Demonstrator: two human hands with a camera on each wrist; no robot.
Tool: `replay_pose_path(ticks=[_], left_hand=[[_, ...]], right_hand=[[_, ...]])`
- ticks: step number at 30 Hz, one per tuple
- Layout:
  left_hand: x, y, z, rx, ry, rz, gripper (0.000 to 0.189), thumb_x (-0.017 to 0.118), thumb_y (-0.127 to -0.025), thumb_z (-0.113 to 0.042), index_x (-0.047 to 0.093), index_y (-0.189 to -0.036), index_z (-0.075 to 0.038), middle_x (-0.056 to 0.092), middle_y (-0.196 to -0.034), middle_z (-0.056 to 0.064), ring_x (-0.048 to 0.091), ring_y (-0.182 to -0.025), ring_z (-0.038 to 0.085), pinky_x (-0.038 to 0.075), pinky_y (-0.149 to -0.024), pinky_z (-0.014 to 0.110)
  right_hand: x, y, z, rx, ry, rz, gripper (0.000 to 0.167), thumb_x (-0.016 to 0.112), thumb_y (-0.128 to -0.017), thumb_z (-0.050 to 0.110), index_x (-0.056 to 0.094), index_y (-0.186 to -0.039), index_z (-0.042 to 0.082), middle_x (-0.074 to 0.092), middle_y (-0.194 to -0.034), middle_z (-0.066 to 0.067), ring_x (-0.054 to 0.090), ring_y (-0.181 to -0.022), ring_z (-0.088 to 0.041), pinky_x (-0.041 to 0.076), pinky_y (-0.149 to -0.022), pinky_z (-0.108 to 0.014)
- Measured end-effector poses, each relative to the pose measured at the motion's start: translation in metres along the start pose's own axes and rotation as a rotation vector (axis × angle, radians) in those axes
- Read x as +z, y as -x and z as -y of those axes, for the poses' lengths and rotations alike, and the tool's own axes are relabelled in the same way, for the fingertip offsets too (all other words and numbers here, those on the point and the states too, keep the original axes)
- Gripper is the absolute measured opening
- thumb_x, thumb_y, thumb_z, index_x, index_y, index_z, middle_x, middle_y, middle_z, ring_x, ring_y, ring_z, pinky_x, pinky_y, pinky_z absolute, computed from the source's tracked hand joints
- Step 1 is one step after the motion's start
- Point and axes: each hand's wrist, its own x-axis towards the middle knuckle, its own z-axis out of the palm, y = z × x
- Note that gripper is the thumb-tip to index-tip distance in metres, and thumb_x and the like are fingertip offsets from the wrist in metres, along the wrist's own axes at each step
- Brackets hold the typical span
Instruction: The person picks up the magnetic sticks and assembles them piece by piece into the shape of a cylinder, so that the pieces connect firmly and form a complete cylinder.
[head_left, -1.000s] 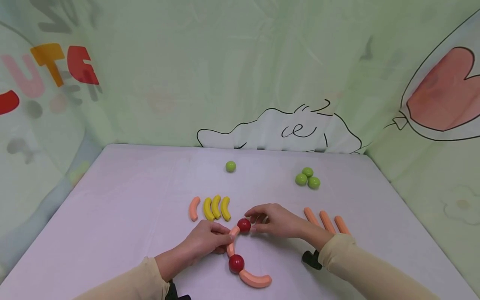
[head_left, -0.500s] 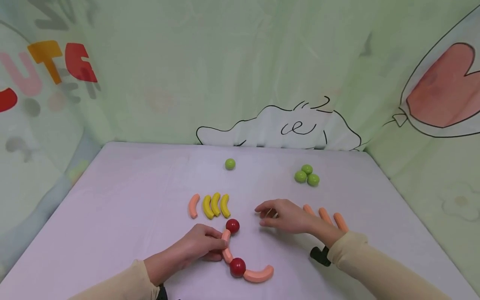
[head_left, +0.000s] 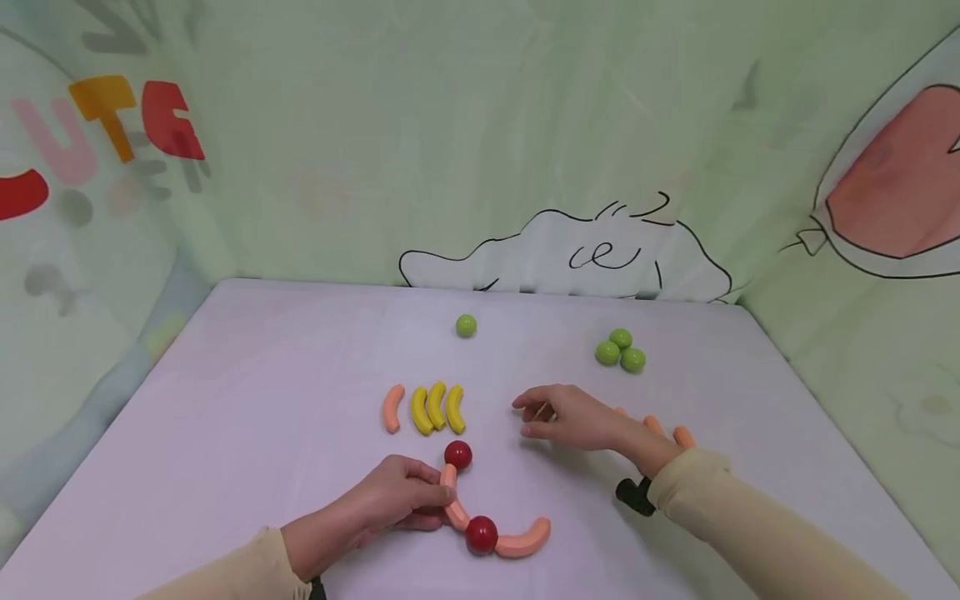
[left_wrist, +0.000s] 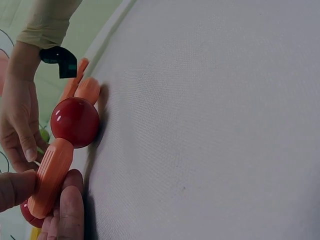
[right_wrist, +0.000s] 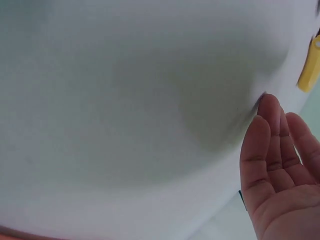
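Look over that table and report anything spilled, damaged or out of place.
Nothing visible looks spilled or damaged. One green ball sits apart from the three clustered green balls, which looks mildly odd, though possibly deliberate.

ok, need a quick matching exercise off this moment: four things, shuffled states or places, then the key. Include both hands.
Column 1
1. left hand
2. right hand
3. yellow toy bananas
4. green balls

Column 2
A. three bunched, one apart
B. pinching a curved pink piece
C. three, lying side by side
D. holding nothing

Pairs: 1-B, 2-D, 3-C, 4-A
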Motion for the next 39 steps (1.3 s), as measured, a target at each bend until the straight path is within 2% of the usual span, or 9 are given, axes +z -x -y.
replay_pose_path(ticks=[6,11,14,18,22,26,30,39], left_hand=[[0.002,0.000,0.001,0.009,0.002,0.015,0.029,0.075,-0.093,-0.015,0.065,-0.115,0.001,0.076,-0.091,0.006,0.072,-0.076,0.011,0.062,-0.076,0.027],[0.007,0.001,0.003,0.030,-0.011,0.030,0.028,0.075,-0.093,-0.013,0.065,-0.114,0.002,0.076,-0.089,0.005,0.071,-0.075,0.010,0.062,-0.075,0.026],[0.009,0.003,0.004,0.030,-0.014,0.033,0.029,0.075,-0.093,-0.014,0.065,-0.115,0.001,0.076,-0.088,0.004,0.071,-0.074,0.010,0.062,-0.076,0.027],[0.012,0.004,0.004,0.021,-0.015,0.040,0.028,0.075,-0.093,-0.013,0.065,-0.115,0.000,0.076,-0.088,0.004,0.070,-0.075,0.010,0.062,-0.077,0.028],[0.014,0.006,0.004,0.018,-0.022,0.042,0.026,0.075,-0.093,-0.012,0.066,-0.114,0.000,0.075,-0.087,0.004,0.071,-0.075,0.010,0.062,-0.076,0.027],[0.014,0.007,0.005,0.021,-0.026,0.038,0.025,0.075,-0.092,-0.012,0.066,-0.113,0.000,0.075,-0.086,0.004,0.071,-0.075,0.010,0.062,-0.076,0.027],[0.011,0.006,0.006,0.025,-0.027,0.030,0.027,0.075,-0.093,-0.012,0.066,-0.114,0.001,0.075,-0.087,0.004,0.070,-0.075,0.010,0.062,-0.076,0.027],[-0.002,0.002,0.006,0.069,-0.001,0.004,0.032,0.074,-0.093,-0.012,0.064,-0.118,0.004,0.075,-0.090,0.004,0.070,-0.078,0.011,0.062,-0.079,0.029]], right_hand=[[-0.007,-0.032,0.000,0.082,0.025,-0.058,0.054,0.072,-0.095,0.016,0.051,-0.143,0.000,0.067,-0.116,-0.013,0.065,-0.100,-0.021,0.058,-0.079,-0.029],[-0.017,-0.075,0.006,0.170,0.057,-0.109,0.074,0.074,-0.095,0.020,0.035,-0.156,0.004,0.059,-0.138,-0.019,0.063,-0.112,-0.028,0.058,-0.093,-0.037],[-0.024,-0.099,0.009,0.199,0.074,-0.127,0.078,0.073,-0.096,0.023,0.030,-0.158,0.005,0.053,-0.146,-0.020,0.061,-0.120,-0.031,0.054,-0.101,-0.042],[-0.031,-0.120,0.010,0.187,0.098,-0.137,0.071,0.070,-0.098,0.024,0.035,-0.155,0.001,0.054,-0.145,-0.023,0.060,-0.126,-0.033,0.050,-0.107,-0.044],[-0.033,-0.131,0.008,0.177,0.133,-0.157,0.058,0.070,-0.098,0.025,0.050,-0.144,-0.004,0.061,-0.137,-0.022,0.061,-0.122,-0.032,0.051,-0.105,-0.042],[-0.032,-0.132,0.003,0.169,0.171,-0.182,0.047,0.072,-0.097,0.025,0.062,-0.131,-0.005,0.067,-0.127,-0.019,0.062,-0.114,-0.030,0.052,-0.102,-0.041],[-0.031,-0.122,0.000,0.159,0.205,-0.162,0.042,0.072,-0.096,0.022,0.064,-0.128,-0.005,0.069,-0.123,-0.018,0.063,-0.111,-0.028,0.053,-0.100,-0.040],[-0.027,-0.062,-0.005,0.101,0.187,-0.035,0.035,0.075,-0.093,0.018,0.068,-0.122,-0.001,0.071,-0.105,-0.008,0.062,-0.096,-0.020,0.054,-0.089,-0.036]])
